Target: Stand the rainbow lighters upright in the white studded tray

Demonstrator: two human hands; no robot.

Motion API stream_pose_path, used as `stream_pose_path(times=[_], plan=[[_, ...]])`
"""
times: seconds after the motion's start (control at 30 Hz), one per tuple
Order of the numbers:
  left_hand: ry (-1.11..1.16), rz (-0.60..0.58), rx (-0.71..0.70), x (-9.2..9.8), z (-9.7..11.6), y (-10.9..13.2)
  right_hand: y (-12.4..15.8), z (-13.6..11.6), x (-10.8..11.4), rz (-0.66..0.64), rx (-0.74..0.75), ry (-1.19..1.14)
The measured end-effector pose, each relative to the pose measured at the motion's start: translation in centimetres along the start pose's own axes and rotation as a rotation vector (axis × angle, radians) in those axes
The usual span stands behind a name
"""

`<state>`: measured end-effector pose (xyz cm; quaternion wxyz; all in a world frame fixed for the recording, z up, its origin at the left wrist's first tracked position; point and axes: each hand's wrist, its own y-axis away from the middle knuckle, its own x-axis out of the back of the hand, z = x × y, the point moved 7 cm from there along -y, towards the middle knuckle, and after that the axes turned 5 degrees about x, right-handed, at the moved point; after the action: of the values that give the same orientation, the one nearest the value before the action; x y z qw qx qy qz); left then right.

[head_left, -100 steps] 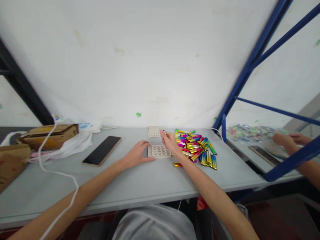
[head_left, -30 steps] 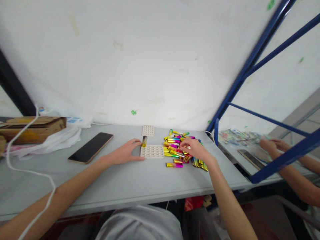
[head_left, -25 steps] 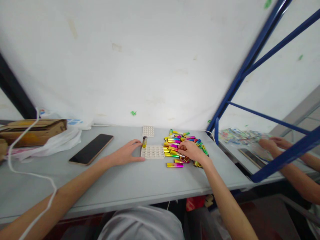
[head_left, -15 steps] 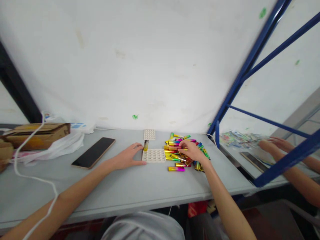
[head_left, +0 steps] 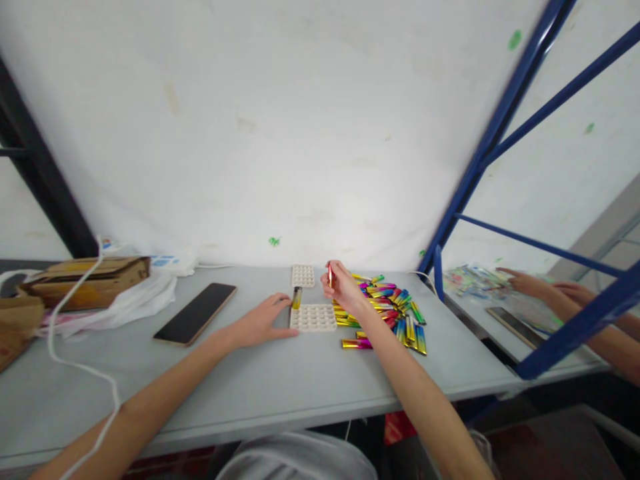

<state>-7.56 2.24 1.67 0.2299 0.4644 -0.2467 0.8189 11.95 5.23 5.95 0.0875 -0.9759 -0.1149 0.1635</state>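
Note:
My left hand (head_left: 265, 322) rests on the table with thumb and fingers apart, at the left end of a white tray (head_left: 314, 319) with rows of round holes. In the tray's back left corner stands one slim yellow piece with a dark top (head_left: 297, 298). My right hand (head_left: 345, 288) is raised above the table, right of the tray, pinching a shiny red metallic tube (head_left: 330, 275) upright. Below and right of that hand lies a loose pile of shiny tubes (head_left: 400, 297) in yellow, red, purple, blue and green; my forearm covers part of it.
A second white holed tray (head_left: 303, 275) lies by the wall. To the left are a black-screened phone (head_left: 196, 313), a cardboard box (head_left: 90, 280), a plastic bag (head_left: 130, 293) and a white cable (head_left: 75, 363). A blue metal frame (head_left: 465, 180) rises at right; beyond it another person's hands (head_left: 530, 283) work.
My right hand has lifted from the pile and moved left with a red tube in its fingers. My left hand stays beside the tray. The view has shifted slightly.

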Motion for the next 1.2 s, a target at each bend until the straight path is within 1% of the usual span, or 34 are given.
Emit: stream_pose_path(times=[0.07,0.17,0.3,0.4,0.57,0.73,0.8,0.87,0.93,1.03,1.1,1.2], plan=[[0.003,-0.007,0.003,0.0,0.2,0.0,-0.2,1.2,-0.3,0.034,0.005,0.096],[0.013,-0.022,0.008,0.0,0.3,0.1,0.2,2.6,0.0,0.13,0.057,0.348],[0.019,-0.033,0.02,-0.1,0.2,0.0,0.8,2.8,0.1,0.193,0.179,0.678],[0.016,-0.027,0.013,-0.1,0.2,0.0,0.9,2.7,0.1,0.215,0.185,0.796],[0.003,-0.022,0.002,-0.1,0.2,0.1,0.9,2.5,0.1,0.21,0.182,0.885],[0.002,-0.03,0.01,-0.2,0.1,0.1,1.2,2.4,-0.2,0.144,0.235,0.863],[0.004,-0.03,0.01,-0.2,0.2,0.1,1.3,2.4,-0.6,0.078,0.258,0.843],[0.004,-0.03,0.006,-0.2,0.3,0.2,1.4,2.5,-1.3,-0.024,0.281,0.835],[0.004,-0.025,0.006,-0.1,0.4,0.2,1.6,2.2,-2.1,-0.105,0.336,0.881],[0.007,-0.024,0.019,0.0,0.4,0.3,2.2,1.4,-2.8,-0.128,0.444,1.061],[0.01,-0.019,0.019,0.0,0.4,0.3,2.4,1.3,-2.9,-0.128,0.438,1.158],[0.016,-0.009,0.001,0.1,0.6,0.4,2.5,1.7,-2.6,-0.154,0.37,1.173]])
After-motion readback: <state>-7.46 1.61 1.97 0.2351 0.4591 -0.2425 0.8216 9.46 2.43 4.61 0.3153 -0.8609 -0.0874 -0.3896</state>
